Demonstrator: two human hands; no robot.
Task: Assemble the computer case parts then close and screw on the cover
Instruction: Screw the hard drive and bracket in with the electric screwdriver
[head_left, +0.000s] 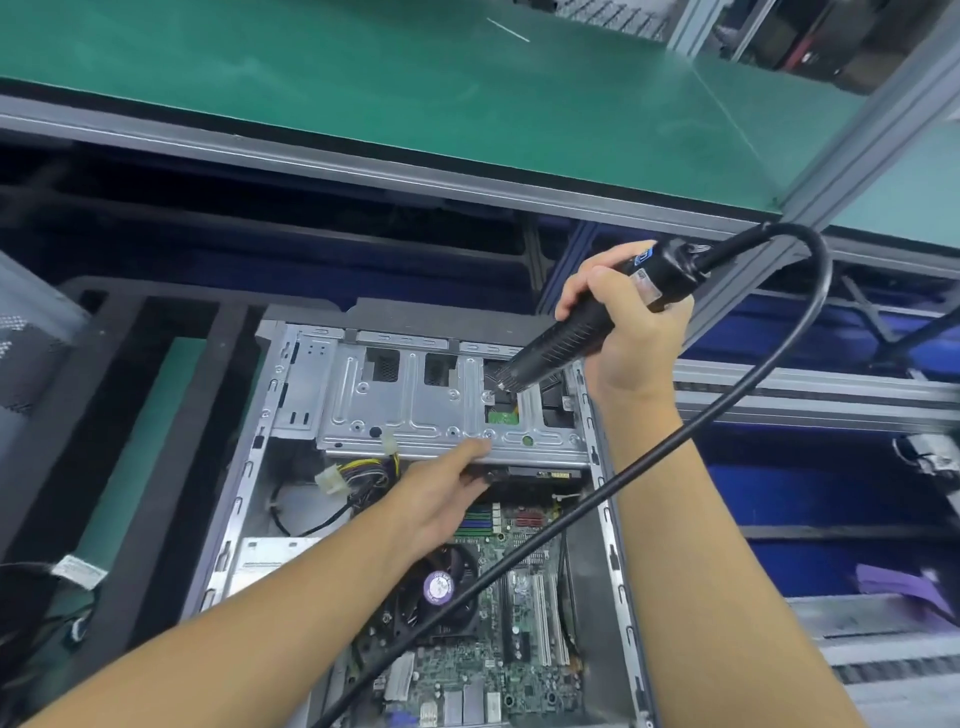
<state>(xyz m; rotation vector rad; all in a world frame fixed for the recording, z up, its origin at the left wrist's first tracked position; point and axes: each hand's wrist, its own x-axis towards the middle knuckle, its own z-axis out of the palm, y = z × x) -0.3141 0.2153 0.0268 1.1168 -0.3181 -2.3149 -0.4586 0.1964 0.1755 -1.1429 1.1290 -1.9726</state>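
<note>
A cabled driver was set to the drive cage of an open computer case.

The right hand (631, 332) gripped a black cylindrical electric screwdriver (566, 332), fingers wrapped round its ribbed barrel, with the tip down on the top of the silver stamped-metal drive cage (415, 410) near its right side. The left hand (441, 488) held the cage's front edge, thumb on top and fingers curled beneath. The grey steel computer case (244, 467) lay on its side, open, in a dark foam cradle (156, 415). The green motherboard (467, 665) showed inside, and the thick black cable (810, 312) from the screwdriver looped across it. A green-matted shelf (363, 78) ran behind.
</note>
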